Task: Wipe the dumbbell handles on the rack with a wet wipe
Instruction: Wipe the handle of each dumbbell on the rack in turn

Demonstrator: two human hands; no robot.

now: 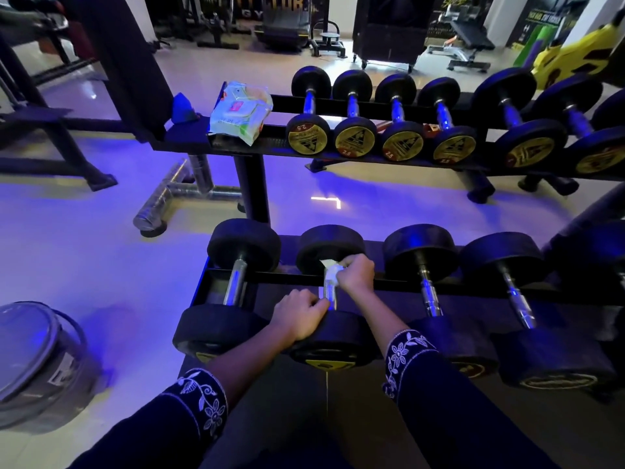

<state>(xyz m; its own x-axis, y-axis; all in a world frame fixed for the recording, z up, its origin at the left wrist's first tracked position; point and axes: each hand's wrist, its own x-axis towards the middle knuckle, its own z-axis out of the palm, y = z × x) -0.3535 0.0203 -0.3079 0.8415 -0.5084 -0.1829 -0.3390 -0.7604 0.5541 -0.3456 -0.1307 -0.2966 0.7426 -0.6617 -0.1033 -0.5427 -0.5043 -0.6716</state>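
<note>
On the lower shelf of the black rack [389, 286] lie several black dumbbells with chrome handles. My right hand [355, 274] is closed on a white wet wipe [329, 270], pressed against the far end of the second dumbbell's handle [327, 294]. My left hand [299, 313] grips the near head of that same dumbbell [333, 340], thumb touching the handle. The first dumbbell [236, 282] lies just left of it, untouched. A pack of wet wipes [240, 111] rests on the left end of the upper shelf.
The upper shelf [270, 148] holds a row of smaller 2.5 dumbbells [351, 120] and larger ones to the right. A grey lidded bucket [37, 360] stands on the floor at left. Gym machines fill the background, and a chrome T-shaped foot [176, 198] lies left of the rack post.
</note>
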